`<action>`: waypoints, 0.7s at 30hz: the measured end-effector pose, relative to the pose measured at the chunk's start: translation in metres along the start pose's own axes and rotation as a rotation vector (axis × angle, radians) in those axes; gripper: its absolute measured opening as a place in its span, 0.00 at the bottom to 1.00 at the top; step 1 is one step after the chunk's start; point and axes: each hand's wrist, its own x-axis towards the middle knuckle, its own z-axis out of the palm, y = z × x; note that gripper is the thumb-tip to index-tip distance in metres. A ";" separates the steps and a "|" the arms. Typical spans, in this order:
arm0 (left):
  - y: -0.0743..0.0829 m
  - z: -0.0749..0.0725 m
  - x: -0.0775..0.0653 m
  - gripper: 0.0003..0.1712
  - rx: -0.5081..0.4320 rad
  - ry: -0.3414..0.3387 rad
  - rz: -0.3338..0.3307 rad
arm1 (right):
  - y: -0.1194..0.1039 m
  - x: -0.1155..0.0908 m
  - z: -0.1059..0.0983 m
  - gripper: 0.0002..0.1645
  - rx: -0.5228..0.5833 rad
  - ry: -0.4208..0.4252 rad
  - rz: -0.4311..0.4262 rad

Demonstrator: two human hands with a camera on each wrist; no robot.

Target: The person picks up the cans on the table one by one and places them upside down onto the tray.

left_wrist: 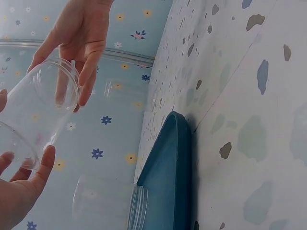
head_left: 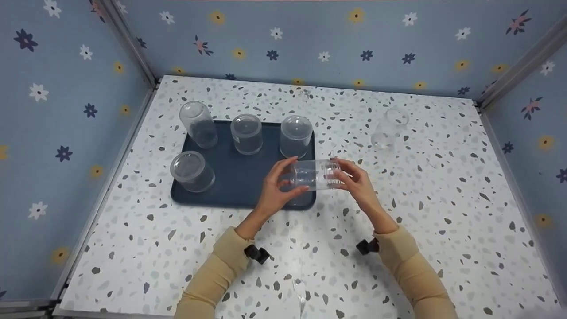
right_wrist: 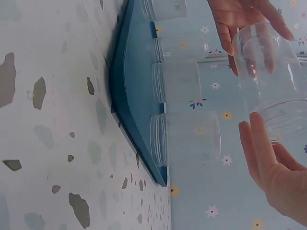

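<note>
A clear jar (head_left: 313, 174) lies sideways in the air between both hands, over the right edge of a dark blue tray (head_left: 239, 184). My left hand (head_left: 275, 186) grips its smooth base end, thumb at the near side and fingers at the far side. At the threaded mouth end, my right hand (head_left: 358, 181) holds the jar with bent fingers. In the right wrist view, the jar (right_wrist: 268, 67) looks hollow, with nothing visible inside. Several similar jars stand mouth down on the tray, among them a front left jar (head_left: 192, 172) and a back right jar (head_left: 296, 136).
A taller jar (head_left: 198, 125) occupies the tray's back left corner, with another jar (head_left: 246, 134) at the back middle. Clear glass-like containers (head_left: 390, 128), hard to make out, rest on the speckled table (head_left: 443, 199) at right. Flowered panels (head_left: 301, 40) enclose the table.
</note>
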 end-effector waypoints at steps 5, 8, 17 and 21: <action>0.001 0.000 0.000 0.35 0.030 0.008 0.008 | 0.002 0.003 -0.003 0.26 -0.089 -0.045 0.010; 0.001 -0.001 0.001 0.35 0.087 0.005 0.012 | 0.001 0.006 -0.006 0.26 -0.184 -0.044 0.006; -0.002 -0.009 0.003 0.36 0.295 0.012 -0.006 | -0.032 0.011 -0.012 0.21 -0.383 0.054 -0.083; -0.022 -0.017 0.002 0.37 0.358 -0.004 0.004 | -0.039 0.017 -0.019 0.20 -0.498 0.109 -0.128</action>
